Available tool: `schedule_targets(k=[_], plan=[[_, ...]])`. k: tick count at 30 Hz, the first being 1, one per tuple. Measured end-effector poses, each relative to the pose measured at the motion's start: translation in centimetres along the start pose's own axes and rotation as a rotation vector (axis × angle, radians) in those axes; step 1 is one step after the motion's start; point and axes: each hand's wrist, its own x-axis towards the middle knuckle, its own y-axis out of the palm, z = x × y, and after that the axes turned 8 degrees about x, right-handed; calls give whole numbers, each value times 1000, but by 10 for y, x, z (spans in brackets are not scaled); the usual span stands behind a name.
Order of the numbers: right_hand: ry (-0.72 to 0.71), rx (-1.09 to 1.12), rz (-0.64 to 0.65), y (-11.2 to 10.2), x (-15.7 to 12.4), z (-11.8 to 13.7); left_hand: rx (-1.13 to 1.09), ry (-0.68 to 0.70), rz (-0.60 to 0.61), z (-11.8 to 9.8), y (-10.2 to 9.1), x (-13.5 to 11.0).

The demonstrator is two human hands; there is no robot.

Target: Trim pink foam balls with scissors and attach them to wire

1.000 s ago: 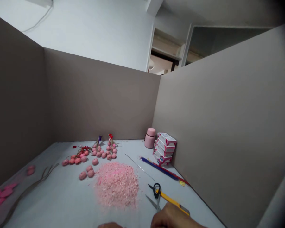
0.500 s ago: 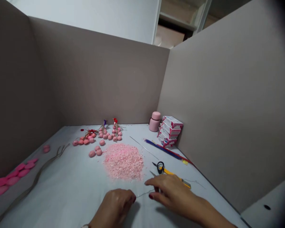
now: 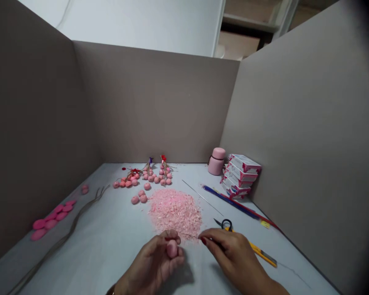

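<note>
The left hand (image 3: 153, 258) grips a small, round pink ball (image 3: 171, 248) near a heap of pale-pink flakes (image 3: 175, 211). The right hand (image 3: 235, 252) pinches its fingertips together; whether they hold anything is unclear.

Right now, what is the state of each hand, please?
Left hand: cupped, holding a pink ball.
Right hand: closed in a pinch; whether it grips anything cannot be told.

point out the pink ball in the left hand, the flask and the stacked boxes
Pink ball (image 3: 172, 248): head view, front surface
Flask (image 3: 216, 166): head view, lower body
Stacked boxes (image 3: 241, 176): head view, front of the stack
</note>
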Motion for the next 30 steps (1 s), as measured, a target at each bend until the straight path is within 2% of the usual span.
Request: schedule_targets(k=[2,4,6,10,13,18,23,30], plan=[[-63,64,-69,10,5,2,-125,-11,-19,-2,1,0],[-111,106,-125,19,8,2,-165,-10,-50,-3,-2,2],[-150,126,-145,25,10,0,-191,-20,-30,-3,-6,5],[-204,101,-82,30,7,-7,-185,-47,45,1,-13,11],[-243,73,-40,31,5,-9,-95,-64,14,4,-13,12],[-311,12,-56,32,4,-10,-38,-41,-79,6,-13,15],[-305,-13,-50,33,2,-12,-66,-18,-39,7,-16,16],[-315,-69,-54,32,1,-14,5,70,-47,11,-18,19]])
